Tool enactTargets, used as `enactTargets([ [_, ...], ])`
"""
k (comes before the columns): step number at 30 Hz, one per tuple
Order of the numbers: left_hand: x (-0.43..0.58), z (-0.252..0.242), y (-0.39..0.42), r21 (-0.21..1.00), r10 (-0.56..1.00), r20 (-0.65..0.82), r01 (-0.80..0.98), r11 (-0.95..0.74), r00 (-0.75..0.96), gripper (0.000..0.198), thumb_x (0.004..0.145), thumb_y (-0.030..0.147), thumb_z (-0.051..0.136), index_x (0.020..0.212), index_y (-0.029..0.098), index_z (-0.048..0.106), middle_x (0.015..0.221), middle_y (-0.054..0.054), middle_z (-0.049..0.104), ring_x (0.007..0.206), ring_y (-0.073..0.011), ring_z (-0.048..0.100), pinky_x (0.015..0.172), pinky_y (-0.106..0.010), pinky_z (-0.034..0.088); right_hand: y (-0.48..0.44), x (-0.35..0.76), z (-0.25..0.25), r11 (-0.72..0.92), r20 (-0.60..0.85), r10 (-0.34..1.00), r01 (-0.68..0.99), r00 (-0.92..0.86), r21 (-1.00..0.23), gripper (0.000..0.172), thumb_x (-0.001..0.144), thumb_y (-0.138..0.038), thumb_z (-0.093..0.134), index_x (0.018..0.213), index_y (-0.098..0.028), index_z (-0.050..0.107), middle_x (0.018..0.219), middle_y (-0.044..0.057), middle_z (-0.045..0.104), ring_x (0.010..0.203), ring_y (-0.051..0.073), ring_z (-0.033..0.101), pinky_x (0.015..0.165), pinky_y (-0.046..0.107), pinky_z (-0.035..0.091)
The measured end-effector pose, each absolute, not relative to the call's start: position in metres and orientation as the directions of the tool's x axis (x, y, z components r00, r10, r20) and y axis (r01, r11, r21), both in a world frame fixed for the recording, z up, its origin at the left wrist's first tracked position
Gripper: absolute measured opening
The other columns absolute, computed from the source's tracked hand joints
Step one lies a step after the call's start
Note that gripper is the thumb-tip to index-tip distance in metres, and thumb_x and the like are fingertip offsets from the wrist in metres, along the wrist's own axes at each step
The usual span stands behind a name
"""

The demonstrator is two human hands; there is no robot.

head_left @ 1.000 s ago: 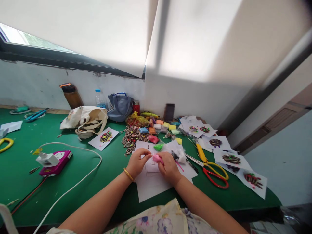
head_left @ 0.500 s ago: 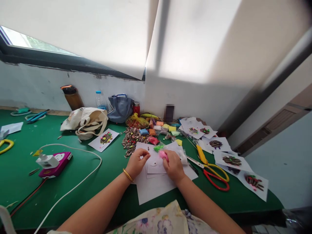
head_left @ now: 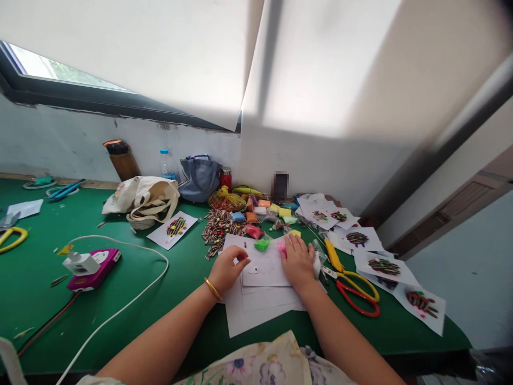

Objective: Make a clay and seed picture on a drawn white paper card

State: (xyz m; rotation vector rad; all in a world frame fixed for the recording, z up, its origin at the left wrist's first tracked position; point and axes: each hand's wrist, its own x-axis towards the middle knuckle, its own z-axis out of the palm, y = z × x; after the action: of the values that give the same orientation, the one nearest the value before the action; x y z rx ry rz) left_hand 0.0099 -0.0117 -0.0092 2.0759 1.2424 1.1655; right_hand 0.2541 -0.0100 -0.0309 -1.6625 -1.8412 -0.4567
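My left hand (head_left: 228, 271) is at the left edge of the white paper sheets (head_left: 256, 315), its thumb and forefinger pinched together. Whatever is between those fingertips, if anything, is too small to make out. My right hand (head_left: 298, 262) lies with fingers stretched out over the right side of the sheets. Beside its fingertips is a pink clay packet (head_left: 281, 247), partly covered. On the top drawing sheet (head_left: 264, 279), between my hands, are a faint pencil outline and a small white piece with a dark dot (head_left: 254, 270). A green clay packet (head_left: 262, 245) lies at its upper edge.
Striped sunflower seeds (head_left: 218, 230) are heaped behind my left hand, with several coloured clay packets (head_left: 252, 217) alongside. Scissors (head_left: 358, 289) and a yellow cutter (head_left: 332, 254) lie at right, near finished seed pictures (head_left: 382, 266). A white cable (head_left: 140, 299) crosses the green table at left.
My right hand has let go of the pink packet, moved slightly right and spread its fingers. More of the pencil outline shows. My left hand stays pinched in nearly the same place.
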Motion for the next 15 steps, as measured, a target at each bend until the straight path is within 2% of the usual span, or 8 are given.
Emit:
enactTargets([
  [3,0.009,-0.009,-0.011,0.708,0.858,0.451,0.487,-0.512,0.246,0.007,0.083,0.027,0.063,0.085,0.020,0.064,0.082,-0.002,0.065,0.077,-0.0157,0.060,0.074,-0.030,0.047,-0.021,0.248,-0.023,0.283,0.644,0.756,0.946,-0.117,-0.160,0.039,0.085,-0.017,0.049,0.123,-0.018,0.057,0.128,0.012,0.058,0.122,0.028,0.046,0.106,0.048,0.026],
  [6,0.008,-0.008,-0.012,0.693,0.849,0.460,0.492,-0.527,0.260,0.013,0.088,0.030,0.057,0.086,0.021,0.065,0.087,-0.003,0.067,0.083,-0.0165,0.061,0.078,-0.030,0.047,-0.032,0.239,-0.020,0.432,0.583,0.775,0.877,-0.242,-0.211,0.027,0.085,-0.016,0.049,0.105,-0.018,0.066,0.104,0.009,0.067,0.103,0.023,0.056,0.094,0.038,0.040],
  [8,0.008,-0.006,-0.013,0.693,0.857,0.452,0.507,-0.513,0.248,0.020,0.091,0.034,0.051,0.083,0.021,0.064,0.085,-0.003,0.066,0.082,-0.0166,0.060,0.076,-0.030,0.046,-0.036,0.235,-0.023,0.481,0.539,0.789,0.842,-0.295,-0.244,0.023,0.085,-0.014,0.049,0.098,-0.019,0.068,0.094,0.007,0.068,0.093,0.022,0.059,0.088,0.035,0.044],
  [11,0.008,-0.003,-0.014,0.698,0.872,0.442,0.531,-0.481,0.209,0.028,0.093,0.037,0.046,0.076,0.020,0.060,0.077,-0.002,0.062,0.074,-0.0162,0.057,0.069,-0.030,0.045,-0.038,0.230,-0.028,0.517,0.505,0.793,0.816,-0.341,-0.260,0.027,0.084,-0.012,0.050,0.103,-0.019,0.067,0.097,0.007,0.069,0.092,0.021,0.059,0.088,0.036,0.045],
  [15,0.009,-0.003,-0.015,0.703,0.870,0.458,0.524,-0.481,0.184,0.016,0.087,0.033,0.055,0.080,0.020,0.059,0.080,-0.002,0.061,0.076,-0.0163,0.057,0.071,-0.030,0.046,-0.038,0.225,-0.028,0.556,0.487,0.782,0.790,-0.390,-0.260,0.034,0.082,-0.009,0.050,0.111,-0.019,0.065,0.105,0.007,0.069,0.097,0.022,0.058,0.090,0.037,0.045],
])
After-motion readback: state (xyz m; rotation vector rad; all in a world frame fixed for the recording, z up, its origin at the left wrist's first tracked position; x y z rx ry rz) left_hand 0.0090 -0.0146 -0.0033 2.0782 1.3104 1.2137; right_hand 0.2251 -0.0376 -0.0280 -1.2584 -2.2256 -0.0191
